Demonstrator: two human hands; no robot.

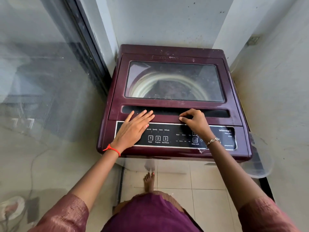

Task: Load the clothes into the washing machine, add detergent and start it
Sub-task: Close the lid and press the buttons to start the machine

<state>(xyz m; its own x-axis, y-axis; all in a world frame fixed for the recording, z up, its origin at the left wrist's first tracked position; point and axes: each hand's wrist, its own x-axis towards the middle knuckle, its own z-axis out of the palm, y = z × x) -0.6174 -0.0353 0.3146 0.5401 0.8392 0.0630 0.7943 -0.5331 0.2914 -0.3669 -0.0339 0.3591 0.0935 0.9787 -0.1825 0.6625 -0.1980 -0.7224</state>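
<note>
My left hand [133,129] lies flat, fingers straight, across the front edge of the lid [173,103] and the control panel [214,138]. My right hand [194,121] curls its fingers round that lid edge. The maroon washing machine [107,131] stands, lid down, against the back wall [167,22].

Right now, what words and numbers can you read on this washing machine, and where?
"Normal", "Speedy", "Heavy", "Delicate": control panel.
"1 Power", "2 Program", "3 Start/Pause": buttons.
"Wash", "Rinse", "Water Level": panel middle.
"WhiteMagic": panel right.
Print beneath it, and lettering on the lid: too blurred.
</note>
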